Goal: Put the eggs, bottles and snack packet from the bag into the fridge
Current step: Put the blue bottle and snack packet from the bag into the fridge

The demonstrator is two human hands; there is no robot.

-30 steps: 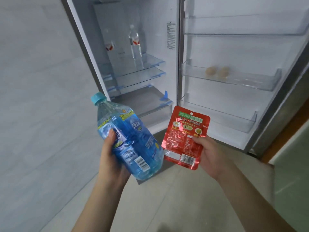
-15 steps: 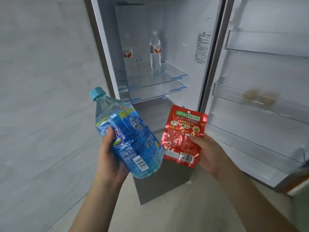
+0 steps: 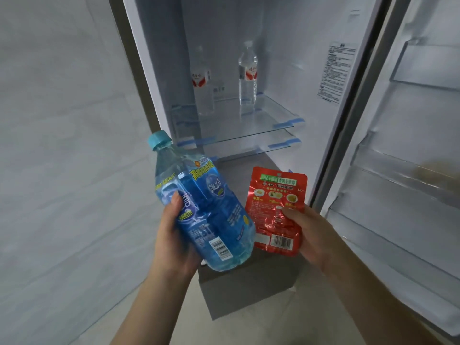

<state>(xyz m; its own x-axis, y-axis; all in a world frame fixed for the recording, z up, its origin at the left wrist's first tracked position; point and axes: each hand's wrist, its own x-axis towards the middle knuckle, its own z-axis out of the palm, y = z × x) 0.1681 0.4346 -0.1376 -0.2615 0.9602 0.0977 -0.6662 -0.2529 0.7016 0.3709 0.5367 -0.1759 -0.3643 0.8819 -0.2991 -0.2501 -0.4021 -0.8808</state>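
My left hand (image 3: 174, 242) grips a large blue bottle (image 3: 204, 207) with a teal cap, tilted with its neck up and left. Beside it my right hand (image 3: 312, 235) holds a red snack packet (image 3: 276, 210) by its right edge, upright. Both are in front of the open fridge (image 3: 286, 46). Inside, a clear water bottle (image 3: 247, 73) with a red label stands on the upper glass shelf (image 3: 268, 120). Its reflection shows on the back wall to the left. A blurred tan shape, probably eggs (image 3: 433, 170), lies in a door rack at the right.
The fridge door (image 3: 410, 183) is swung open at the right, with several clear racks. A second glass shelf (image 3: 249, 145) lies just below the first. A grey tiled wall (image 3: 62, 145) fills the left side. Pale floor tiles lie below my arms.
The view has moved closer to the fridge and to the left; the door racks have slid toward the right edge. Both hands keep their holds on the bottle and the packet.
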